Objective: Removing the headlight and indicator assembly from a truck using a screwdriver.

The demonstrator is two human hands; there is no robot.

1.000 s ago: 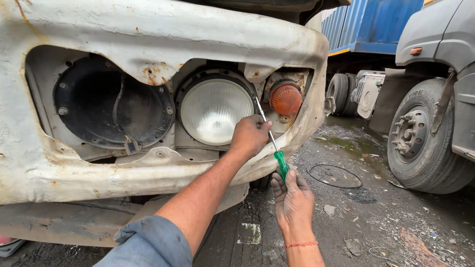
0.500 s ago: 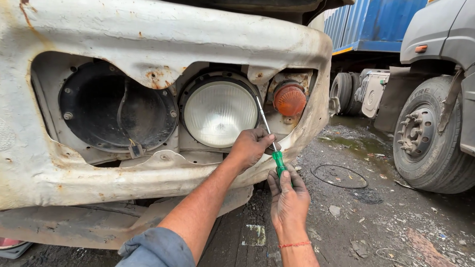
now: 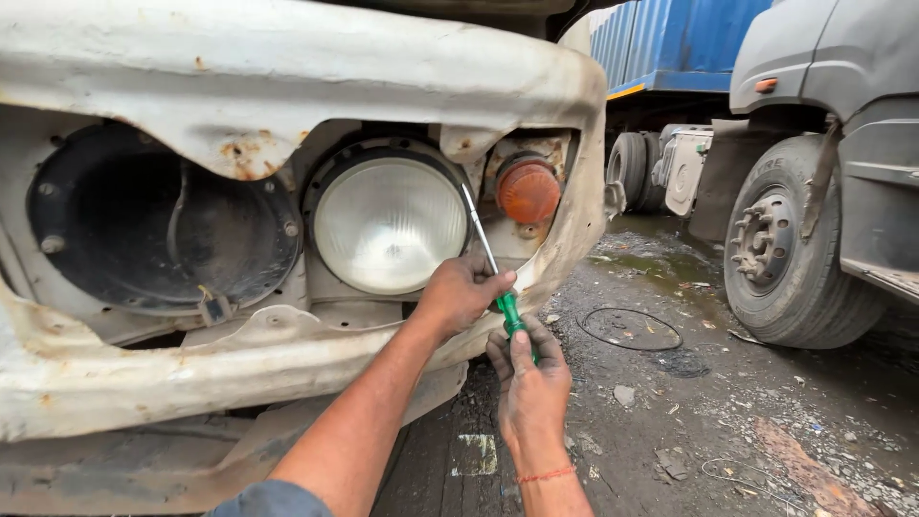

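Observation:
A screwdriver (image 3: 480, 233) with a green handle and a thin metal shaft points up at the right rim of a round clear headlight (image 3: 388, 225). The headlight is set in a dented, rusty white vehicle front (image 3: 287, 77). My left hand (image 3: 458, 294) pinches the shaft just above the handle. Below it, my right hand (image 3: 532, 385), with a red thread at the wrist, is wrapped around the green handle. An orange indicator lamp (image 3: 527, 190) sits just right of the shaft. Left of the headlight is an empty dark lamp socket (image 3: 158, 225).
A grey truck's front wheel (image 3: 780, 249) stands close on the right, with a blue container (image 3: 670, 43) behind it. A loose wire ring (image 3: 627, 328) lies on the wet, gravelly ground, beside a puddle and scattered debris.
Both hands stay on the screwdriver at the headlight's right rim and have dropped slightly in the picture. My view has shifted a little, so the headlight sits more central.

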